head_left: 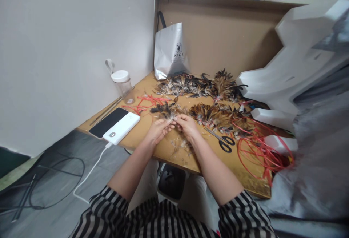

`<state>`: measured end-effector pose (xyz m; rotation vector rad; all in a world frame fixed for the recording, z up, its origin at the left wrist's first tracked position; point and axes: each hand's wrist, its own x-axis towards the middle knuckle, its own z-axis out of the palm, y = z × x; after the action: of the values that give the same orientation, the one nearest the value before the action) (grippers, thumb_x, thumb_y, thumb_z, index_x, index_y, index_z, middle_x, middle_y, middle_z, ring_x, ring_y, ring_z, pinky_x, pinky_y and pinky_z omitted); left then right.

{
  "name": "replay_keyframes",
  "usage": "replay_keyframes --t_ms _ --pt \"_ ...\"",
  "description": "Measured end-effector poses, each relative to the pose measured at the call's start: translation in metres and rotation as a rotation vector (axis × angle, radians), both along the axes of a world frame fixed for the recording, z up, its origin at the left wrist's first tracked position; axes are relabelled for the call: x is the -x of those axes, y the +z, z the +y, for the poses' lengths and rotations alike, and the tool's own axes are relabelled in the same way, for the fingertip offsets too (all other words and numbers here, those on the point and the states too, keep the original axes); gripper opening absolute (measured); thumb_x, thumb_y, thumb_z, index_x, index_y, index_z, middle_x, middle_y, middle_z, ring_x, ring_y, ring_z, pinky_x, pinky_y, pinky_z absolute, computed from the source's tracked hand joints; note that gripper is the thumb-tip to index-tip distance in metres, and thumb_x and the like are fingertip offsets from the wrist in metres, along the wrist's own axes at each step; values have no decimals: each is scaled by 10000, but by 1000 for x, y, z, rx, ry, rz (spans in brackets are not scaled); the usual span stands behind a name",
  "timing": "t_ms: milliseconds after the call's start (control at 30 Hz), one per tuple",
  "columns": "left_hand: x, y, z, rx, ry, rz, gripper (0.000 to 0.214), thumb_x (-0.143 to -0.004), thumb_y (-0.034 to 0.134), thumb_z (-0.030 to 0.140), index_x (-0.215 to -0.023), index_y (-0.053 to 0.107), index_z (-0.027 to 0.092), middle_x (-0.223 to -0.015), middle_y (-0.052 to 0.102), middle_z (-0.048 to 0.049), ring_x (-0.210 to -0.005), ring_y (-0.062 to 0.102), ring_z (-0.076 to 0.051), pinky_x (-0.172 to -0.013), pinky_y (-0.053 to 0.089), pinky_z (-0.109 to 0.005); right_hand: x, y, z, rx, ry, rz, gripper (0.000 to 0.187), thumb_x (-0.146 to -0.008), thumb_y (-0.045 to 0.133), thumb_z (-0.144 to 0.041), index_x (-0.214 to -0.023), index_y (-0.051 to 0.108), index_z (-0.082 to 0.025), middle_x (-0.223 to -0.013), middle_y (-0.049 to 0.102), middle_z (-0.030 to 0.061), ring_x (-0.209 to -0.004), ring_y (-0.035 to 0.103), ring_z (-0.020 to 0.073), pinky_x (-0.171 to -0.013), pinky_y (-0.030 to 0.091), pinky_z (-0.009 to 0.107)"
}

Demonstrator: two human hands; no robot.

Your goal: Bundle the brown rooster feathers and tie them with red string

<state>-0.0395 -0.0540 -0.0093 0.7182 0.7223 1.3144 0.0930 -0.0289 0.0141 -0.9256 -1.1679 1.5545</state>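
Near the table's front edge, my left hand [160,129] and my right hand [187,126] meet with their fingertips pinched together. Between them is a small bunch of feathers [164,110], brown and black, its pale quill ends at my fingers. Both hands are closed on these quill ends. Just right of my right hand lies a row of brown feather bundles [209,116]. Scissors with black handles [225,143] rest below that row. Loose feather bits [180,145] are scattered on the wood under my hands.
Red plastic strips [148,101] lie at left, with a tangle of red strapping [259,150] at right. A white power bank [121,128], a phone [109,121] and a lidded jar [124,87] stand left. More feathers [185,85] and a silver bag [170,50] are behind.
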Motion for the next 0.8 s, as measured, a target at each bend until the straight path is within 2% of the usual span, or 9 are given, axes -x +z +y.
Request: replay_keyframes --t_ms 133,333,800 --pt "-1 1 -2 -8 -2 33 159 -677 672 187 -773 649 63 -762 682 -92 -571 602 -66 -525 458 -127 0 3 -1 -12 -4 -42 253 -545 713 -372 -595 585 -160 -491 551 -26 -392 383 52 -394 252 197" --pt "0 1 -2 21 19 62 182 -687 666 210 -802 639 71 -799 686 -102 -568 602 -62 -503 445 -121 -2 6 -2 -66 -57 -23 275 -559 704 -401 -604 568 -166 -420 469 -55 -377 343 53 -397 248 205" --pt "0 -3 -1 28 -44 53 188 -662 689 207 -773 626 70 -693 661 -67 -504 556 -42 -446 415 -108 2 -5 0 -191 -67 -123 225 -618 661 -382 -632 582 -172 -553 552 -30 -499 437 83 -498 324 215"
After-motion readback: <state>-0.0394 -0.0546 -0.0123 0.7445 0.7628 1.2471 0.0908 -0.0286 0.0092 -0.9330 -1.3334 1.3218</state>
